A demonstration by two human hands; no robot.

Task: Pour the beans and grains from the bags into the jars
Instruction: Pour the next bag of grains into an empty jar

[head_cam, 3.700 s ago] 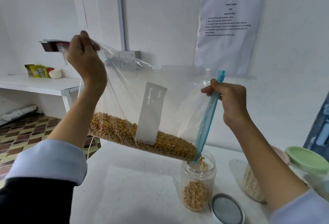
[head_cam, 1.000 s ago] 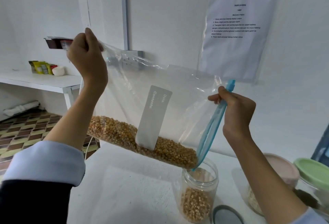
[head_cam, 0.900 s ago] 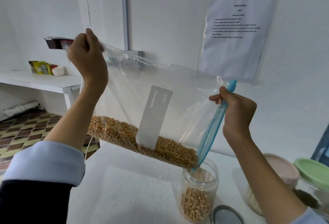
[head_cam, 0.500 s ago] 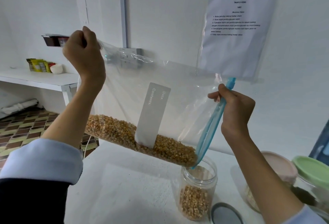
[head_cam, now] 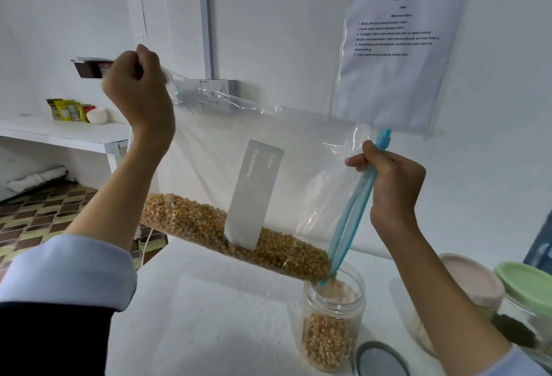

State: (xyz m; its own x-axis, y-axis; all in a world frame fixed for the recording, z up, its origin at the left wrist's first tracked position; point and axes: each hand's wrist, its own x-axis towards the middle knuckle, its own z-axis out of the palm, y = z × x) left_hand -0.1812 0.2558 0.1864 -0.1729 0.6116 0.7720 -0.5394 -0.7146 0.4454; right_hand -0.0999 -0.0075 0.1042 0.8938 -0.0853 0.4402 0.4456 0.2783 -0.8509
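A clear zip bag (head_cam: 298,172) of yellow corn kernels (head_cam: 239,235) hangs tilted above the white table (head_cam: 209,316). My left hand (head_cam: 137,91) grips its upper left corner, raised high. My right hand (head_cam: 391,184) pinches the blue zip strip (head_cam: 352,214) at the bag's mouth. The strip's lower end sits in the mouth of an open clear jar (head_cam: 331,319), which is partly filled with kernels. Kernels fall from the bag into the jar. A white label (head_cam: 254,196) is stuck on the bag.
The jar's grey lid (head_cam: 378,360) lies on the table beside it. A pink-lidded jar (head_cam: 469,280) and a green-lidded jar (head_cam: 525,286) stand at the right. An instruction sheet (head_cam: 397,52) hangs on the wall. A white shelf (head_cam: 59,133) with packets is at the left.
The bag stays tilted over the jar in both hands while kernels run in. My right hand and the zip strip have shifted a little; the view has moved slightly.
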